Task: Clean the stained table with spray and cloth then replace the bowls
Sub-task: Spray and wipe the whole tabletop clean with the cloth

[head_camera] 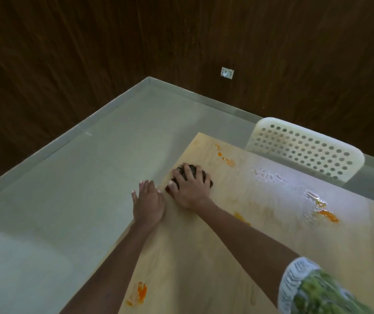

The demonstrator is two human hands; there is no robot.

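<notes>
The light wooden table (204, 245) carries orange stains: one near its far corner (226, 160), one at the right (329, 215) and one at the near left edge (139, 292). Wet spray droplets (270, 176) glisten on its far right part. My right hand (191, 186) presses down on a dark bunched cloth (192, 169) near the table's left edge, fingers curled over it. Just off that edge, my left hand (148, 200) is held flat with straight fingers beside the right hand. No bowls or spray bottle are in view.
A white perforated chair (306, 148) stands against the table's far side. Pale floor (90, 166) lies to the left, bounded by dark wood-panelled walls (90, 53) with a socket (226, 73). A pale rounded object (11, 268) sits at the lower left.
</notes>
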